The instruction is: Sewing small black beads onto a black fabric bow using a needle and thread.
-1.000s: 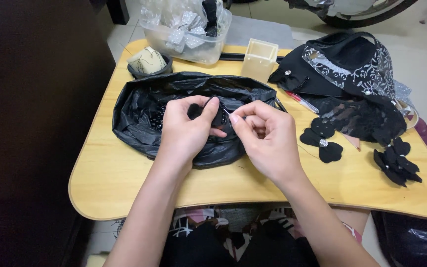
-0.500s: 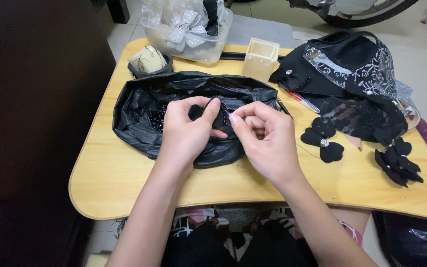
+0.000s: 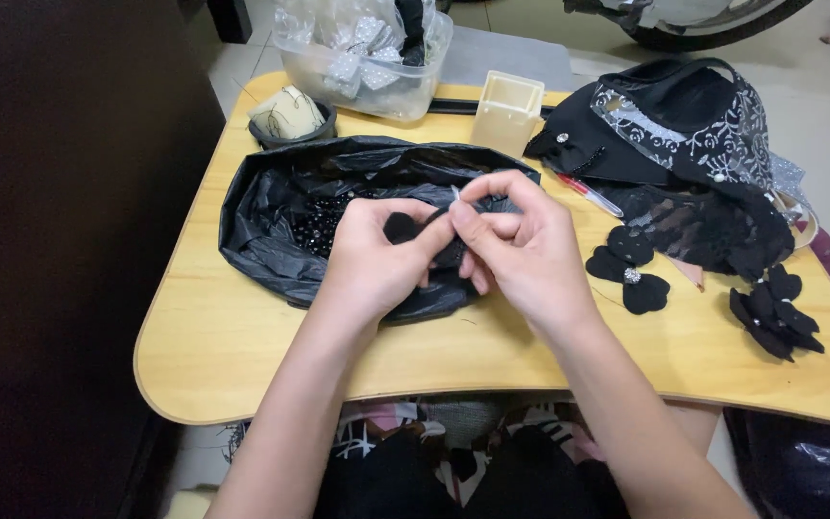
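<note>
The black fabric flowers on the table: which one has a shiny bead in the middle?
The flower nearer the hands, beside the right hand, shows a small silvery bead at its centre. The other flower, near the table's right edge, is plain black with narrower petals.

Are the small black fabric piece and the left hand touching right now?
Touching. The head view shows the left hand pinching the small black fabric piece between thumb and fingers.

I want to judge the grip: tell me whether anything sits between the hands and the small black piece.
Nothing visible does. The left hand and right hand both pinch the small black fabric piece directly, above the black plastic bag.
</note>
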